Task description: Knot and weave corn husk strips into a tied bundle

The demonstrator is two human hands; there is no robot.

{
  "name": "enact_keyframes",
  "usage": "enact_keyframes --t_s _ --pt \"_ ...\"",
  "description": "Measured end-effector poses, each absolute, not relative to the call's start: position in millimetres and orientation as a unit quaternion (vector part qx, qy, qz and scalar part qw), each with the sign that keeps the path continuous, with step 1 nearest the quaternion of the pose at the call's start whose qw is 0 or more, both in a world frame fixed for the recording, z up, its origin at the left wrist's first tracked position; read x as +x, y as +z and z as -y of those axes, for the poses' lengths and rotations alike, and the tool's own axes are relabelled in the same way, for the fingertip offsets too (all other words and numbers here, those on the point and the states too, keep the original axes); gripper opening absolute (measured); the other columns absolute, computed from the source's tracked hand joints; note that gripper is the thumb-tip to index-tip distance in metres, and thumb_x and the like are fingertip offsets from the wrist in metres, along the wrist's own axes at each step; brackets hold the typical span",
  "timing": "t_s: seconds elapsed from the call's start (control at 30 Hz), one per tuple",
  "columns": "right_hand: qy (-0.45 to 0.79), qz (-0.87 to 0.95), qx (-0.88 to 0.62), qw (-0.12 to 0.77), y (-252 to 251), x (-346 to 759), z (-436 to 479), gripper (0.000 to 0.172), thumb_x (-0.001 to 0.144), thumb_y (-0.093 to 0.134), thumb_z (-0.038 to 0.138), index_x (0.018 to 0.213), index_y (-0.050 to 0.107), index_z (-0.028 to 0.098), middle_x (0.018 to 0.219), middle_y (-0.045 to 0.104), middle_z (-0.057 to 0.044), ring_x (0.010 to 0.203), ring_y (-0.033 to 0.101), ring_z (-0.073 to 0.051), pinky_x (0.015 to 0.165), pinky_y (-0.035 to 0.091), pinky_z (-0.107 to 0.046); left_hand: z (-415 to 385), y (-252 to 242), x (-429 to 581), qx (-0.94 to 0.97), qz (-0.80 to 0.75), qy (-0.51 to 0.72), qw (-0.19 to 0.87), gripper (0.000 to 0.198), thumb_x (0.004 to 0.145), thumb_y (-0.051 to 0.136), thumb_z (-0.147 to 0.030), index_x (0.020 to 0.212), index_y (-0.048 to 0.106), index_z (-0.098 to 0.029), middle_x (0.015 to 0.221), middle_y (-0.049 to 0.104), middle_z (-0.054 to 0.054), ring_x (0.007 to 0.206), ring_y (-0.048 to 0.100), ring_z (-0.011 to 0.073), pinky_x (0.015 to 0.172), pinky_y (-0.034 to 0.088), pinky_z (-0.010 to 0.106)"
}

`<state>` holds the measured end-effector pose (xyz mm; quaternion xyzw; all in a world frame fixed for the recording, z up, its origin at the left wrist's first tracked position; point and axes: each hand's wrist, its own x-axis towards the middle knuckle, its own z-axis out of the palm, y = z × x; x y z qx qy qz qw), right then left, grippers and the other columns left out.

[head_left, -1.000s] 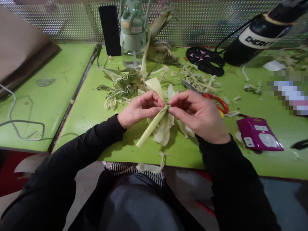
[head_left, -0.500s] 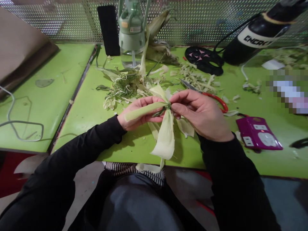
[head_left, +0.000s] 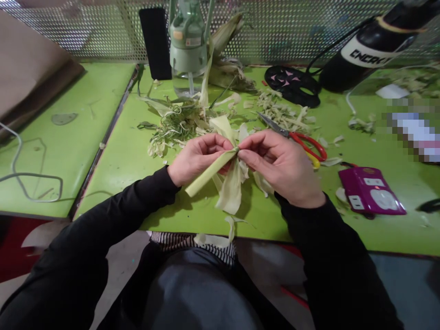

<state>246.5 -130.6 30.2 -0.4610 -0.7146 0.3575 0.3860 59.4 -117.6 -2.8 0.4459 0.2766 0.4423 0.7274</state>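
Note:
Between my two hands is a bundle of pale green corn husk strips [head_left: 229, 190], gathered at a small knot, with strips fanning out to several sides. My left hand [head_left: 200, 158] is closed on the bundle from the left, and one folded strip slants down across its fingers. From the right, my right hand [head_left: 280, 165] pinches the knot between thumb and fingertips. Husk scraps and shreds [head_left: 184, 121] are piled just beyond the hands. Scissors [head_left: 305, 142] with red handles lie past my right hand, blades toward the pile.
A water bottle [head_left: 189, 55], a black phone-like slab [head_left: 155, 43] and whole husks [head_left: 227, 73] stand along the mesh screen [head_left: 275, 36]. To the right are a black bottle-shaped object [head_left: 364, 55], a black coaster-like piece [head_left: 292, 86] and a purple socket block [head_left: 373, 190]. Brown paper [head_left: 30, 68] lies left.
The fingers of my left hand have curled in closer to the knot. The folded strip has swung downward, and the hanging strip sits higher. More of the scissors shows.

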Motion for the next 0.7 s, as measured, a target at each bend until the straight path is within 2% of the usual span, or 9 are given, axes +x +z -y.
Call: enact_keyframes --t_s 0.33,0.4,0.53,0.7 --pt "0.348 0.727 -0.432 0.403 28.8 243.3 133.1 0.014 0.081 0.071 0.028 0.091 0.065 0.021 0.079 0.066 0.000 0.065 0.059 -0.012 0.063 0.052 -0.028 123.3 -7.5 69.4 0.378 -0.293 0.480 0.735 0.023 0.072 0.080 -0.024 0.079 0.059 -0.016 0.070 0.064 -0.004 0.055 0.058 0.0041 0.048 0.042 0.014" --pt "0.332 0.740 -0.429 0.398 28.9 243.3 134.2 0.011 0.081 0.070 0.026 0.090 0.064 0.022 0.079 0.066 0.000 0.065 0.059 -0.013 0.063 0.052 -0.028 124.9 -5.7 70.6 0.364 -0.275 0.479 0.750 0.021 0.072 0.080 -0.020 0.077 0.060 -0.015 0.069 0.064 -0.004 0.056 0.059 0.0041 0.050 0.044 0.014" --pt "0.276 0.759 -0.440 0.392 30.5 245.7 136.8 0.010 0.081 0.067 0.023 0.091 0.066 0.024 0.081 0.069 -0.001 0.065 0.061 -0.015 0.064 0.052 -0.031 122.1 -4.5 66.5 0.367 -0.262 0.438 0.778 0.019 0.070 0.081 -0.016 0.076 0.063 -0.014 0.074 0.066 -0.002 0.066 0.063 0.0053 0.066 0.051 0.017" --pt "0.215 0.812 -0.423 0.340 34.3 251.9 134.1 0.009 0.080 0.065 0.020 0.088 0.066 0.024 0.075 0.068 0.000 0.060 0.060 -0.014 0.064 0.051 -0.030 115.9 -13.1 59.6 0.412 -0.260 0.405 0.773 0.022 0.071 0.083 -0.021 0.082 0.066 -0.014 0.073 0.066 -0.001 0.061 0.060 0.0050 0.059 0.047 0.017"
